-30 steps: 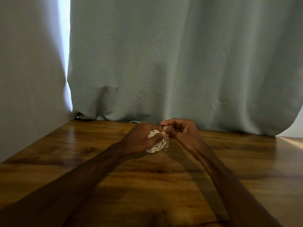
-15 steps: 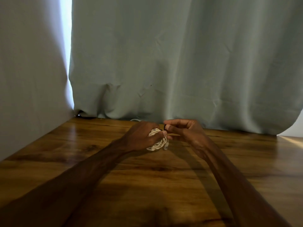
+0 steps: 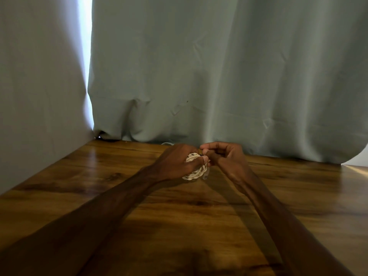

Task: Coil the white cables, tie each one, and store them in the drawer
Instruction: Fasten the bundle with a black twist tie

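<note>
A small coil of white cable [image 3: 196, 172] is held just above the wooden table [image 3: 99, 176], near its far edge. My left hand [image 3: 177, 162] grips the coil, thumb across the front of it. My right hand [image 3: 223, 154] is right beside it, fingers curled, pinching something small and dark at the top of the coil. What that dark piece is I cannot make out. A cable end hangs down at the coil's lower right. No drawer is in view.
A grey-green curtain [image 3: 219, 76] hangs down to the table's far edge. A second curtain panel [image 3: 39, 86] closes off the left side, with a bright gap between the two. A thin white cable loop [image 3: 167, 144] peeks out under the curtain.
My right hand's fingers have closed in toward the top of the coil. Both hands stay in about the same place.
</note>
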Available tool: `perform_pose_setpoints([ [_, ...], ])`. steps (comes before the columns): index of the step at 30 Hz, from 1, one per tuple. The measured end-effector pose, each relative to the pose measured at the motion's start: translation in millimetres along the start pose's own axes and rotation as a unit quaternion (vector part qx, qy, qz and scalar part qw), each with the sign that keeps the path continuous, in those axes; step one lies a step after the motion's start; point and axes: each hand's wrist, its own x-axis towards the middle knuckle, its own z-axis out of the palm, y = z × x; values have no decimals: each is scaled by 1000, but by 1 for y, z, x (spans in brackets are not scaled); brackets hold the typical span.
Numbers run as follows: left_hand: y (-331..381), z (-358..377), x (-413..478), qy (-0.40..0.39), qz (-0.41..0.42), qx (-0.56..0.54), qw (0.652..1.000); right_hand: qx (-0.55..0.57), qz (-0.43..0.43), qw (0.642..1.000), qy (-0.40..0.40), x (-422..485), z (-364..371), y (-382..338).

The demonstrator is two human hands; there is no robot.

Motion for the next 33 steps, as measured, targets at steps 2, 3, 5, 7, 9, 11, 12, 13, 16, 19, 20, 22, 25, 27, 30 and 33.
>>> perform_pose_setpoints([
  [2,0,0,0,-3,-2,-2,1000,14,8,1000,-2,0,0,-1],
  [3,-1,1,0,-4,-5,-2,1000,23,12,1000,-1,0,-1,-1],
  [5,-5,2,1,-3,-20,-13,1000,53,20,998,7,-2,-1,-3],
  [7,-9,4,1,-3,-43,-50,998,80,21,996,26,-3,-1,-4],
  [9,-12,4,1,11,-75,-97,992,74,13,996,52,-3,0,-3],
  [11,-12,3,0,24,-116,-174,978,48,18,997,63,-2,-1,-1],
  [12,-13,3,0,24,-137,-222,965,27,27,998,47,-3,-1,0],
  [13,-13,3,0,20,-155,-262,952,2,36,999,19,-3,-1,1],
  [16,-15,4,2,-10,-177,-332,927,-44,51,996,-53,-7,5,2],
  [19,-12,7,1,-25,-184,-353,917,-39,47,997,-51,-6,6,3],
  [20,-9,7,1,-25,-185,-353,917,-32,52,997,-46,-7,6,2],
  [22,-6,7,1,-24,-188,-346,919,-7,69,997,-35,-7,2,0],
  [25,-7,11,0,-2,-200,-332,922,4,97,995,-16,-7,0,-2],
  [27,-3,17,-2,4,-209,-332,920,-2,113,994,8,-10,-3,-1],
  [30,13,24,-3,-22,-198,-347,916,-14,141,989,51,-24,-15,1],
  [33,31,27,-2,-55,-183,-326,926,-13,179,979,93,-45,-36,-3],
])
